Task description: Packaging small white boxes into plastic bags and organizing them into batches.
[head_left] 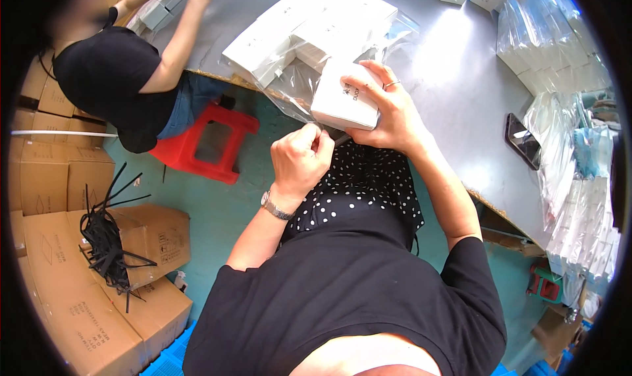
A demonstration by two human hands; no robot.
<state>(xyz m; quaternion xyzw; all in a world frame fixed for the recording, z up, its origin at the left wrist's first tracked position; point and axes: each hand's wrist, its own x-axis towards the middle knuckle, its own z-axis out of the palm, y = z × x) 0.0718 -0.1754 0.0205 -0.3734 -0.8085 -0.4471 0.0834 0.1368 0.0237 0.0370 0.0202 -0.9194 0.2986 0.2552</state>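
Fingers (364, 86) of the right hand (394, 116) spread around 1 white carton (336, 101). Left hand (299, 157) curls closed, hold unclear. Taut plastic film (294, 86) should help.

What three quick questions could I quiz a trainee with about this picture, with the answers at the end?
1. Which of the person's own hands is holding the white box?
2. True or false: the dark phone lies on the grey table.
3. Fill in the colour: the stool beside the co-worker is ____.

Key:
1. The right hand.
2. True.
3. Red.
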